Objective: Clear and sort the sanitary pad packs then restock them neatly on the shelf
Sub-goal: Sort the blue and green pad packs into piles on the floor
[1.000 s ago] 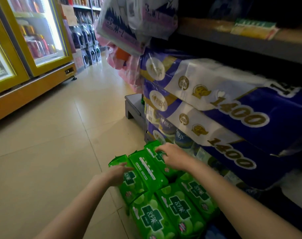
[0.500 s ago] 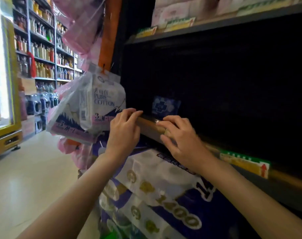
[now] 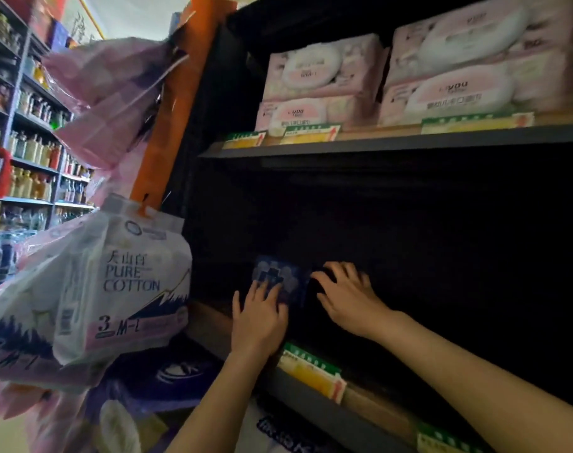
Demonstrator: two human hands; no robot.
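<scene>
both hands reach into the dark shelf [image 3: 314, 416]: left hand [image 3: 258, 317] lies flat-fingered on a blue pad pack [image 3: 276, 276], right hand [image 3: 345, 297] at its three o'clock, grip hidden in shadow.

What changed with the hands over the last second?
Both hands left the green packs on the floor, rose to the shelf edge, then reached into the dark shelf. The left hand now touches a blue pack; the right hand curls over something dark beside it. The blue pack stayed put.
</scene>
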